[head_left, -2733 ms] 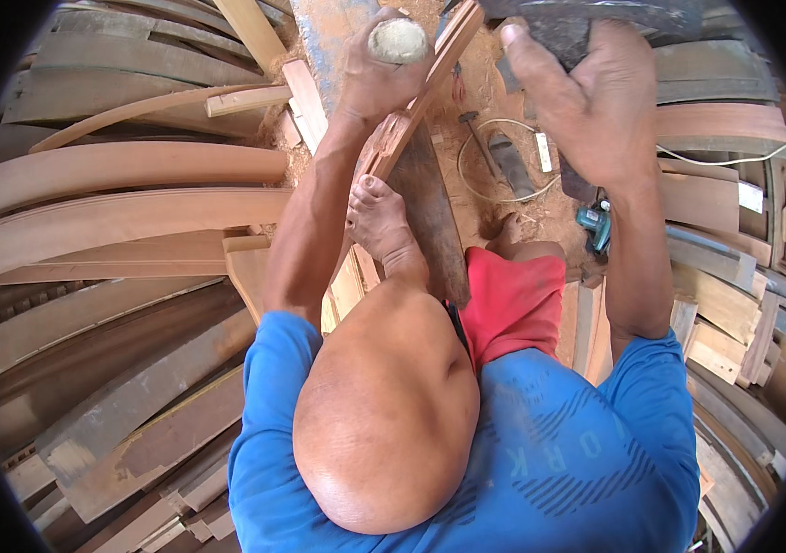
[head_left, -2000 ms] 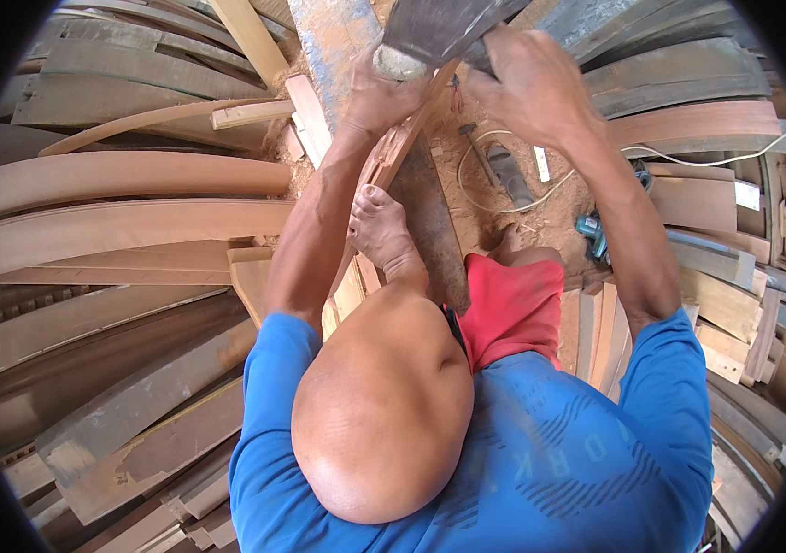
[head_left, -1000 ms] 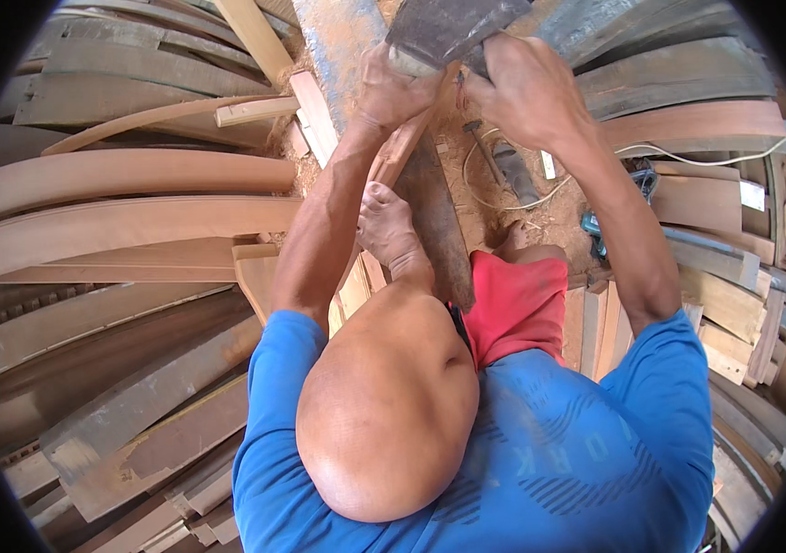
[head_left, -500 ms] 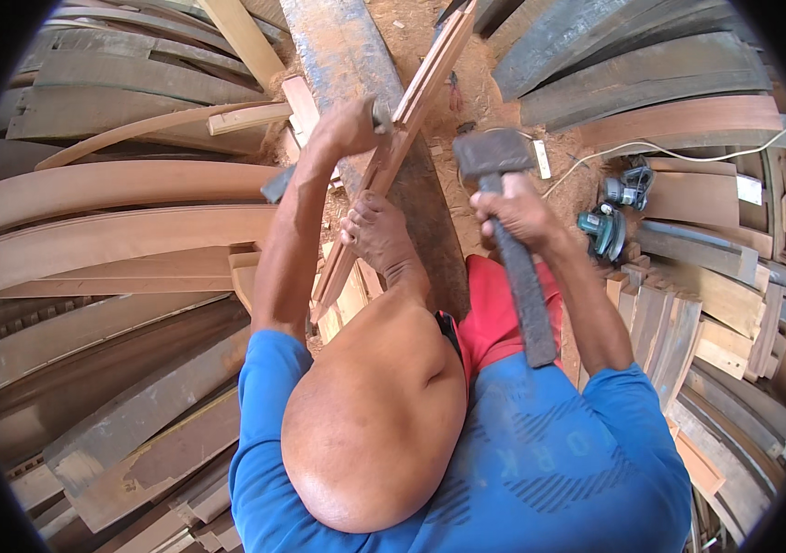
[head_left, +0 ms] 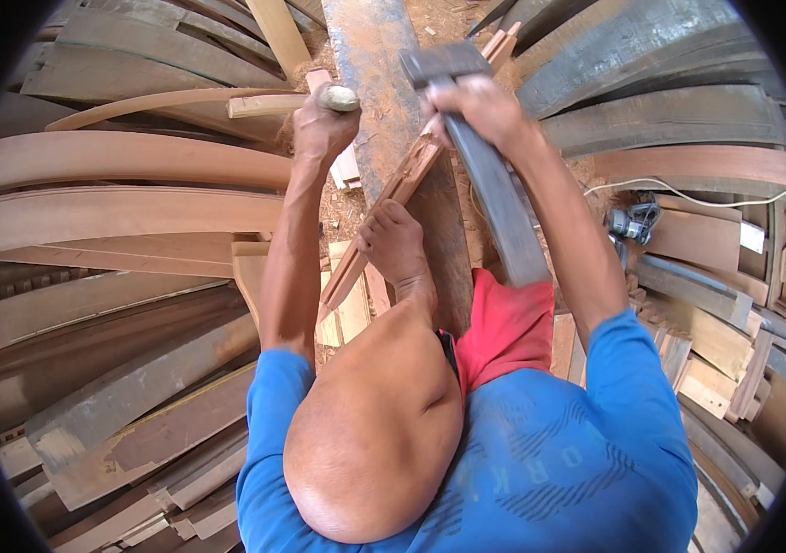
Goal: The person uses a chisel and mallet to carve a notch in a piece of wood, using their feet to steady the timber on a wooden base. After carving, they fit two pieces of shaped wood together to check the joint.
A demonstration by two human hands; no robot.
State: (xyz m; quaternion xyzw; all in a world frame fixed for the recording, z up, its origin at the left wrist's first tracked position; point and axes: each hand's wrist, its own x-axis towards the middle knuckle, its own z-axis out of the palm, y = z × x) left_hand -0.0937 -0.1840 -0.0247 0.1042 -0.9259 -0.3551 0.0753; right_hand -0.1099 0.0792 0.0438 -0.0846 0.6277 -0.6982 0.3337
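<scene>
My left hand (head_left: 324, 127) is closed around a chisel (head_left: 340, 98); only the pale, rounded end of its handle shows and the blade is hidden. My right hand (head_left: 483, 112) grips a hammer (head_left: 499, 198) close below its dark, blocky head, the long handle slanting back toward my red shorts. Fingers of that hand hang over a reddish wooden strip (head_left: 402, 180), by a notch cut in it; contact cannot be told. The strip is grooved and lies slantwise across a thick plank (head_left: 448, 230). My bare foot (head_left: 398, 241) presses on it.
Curved boards (head_left: 135, 164) are stacked along the left, and more grey boards (head_left: 651, 111) at the right. A power tool (head_left: 633, 221) with a pale cable (head_left: 669, 191) sits at right. Sawdust and short wood offcuts (head_left: 347, 309) lie around the plank.
My left hand has drawn back leftward off the strip with the chisel, turning its handle end up. My right hand has brought the hammer left and forward, over the strip.
</scene>
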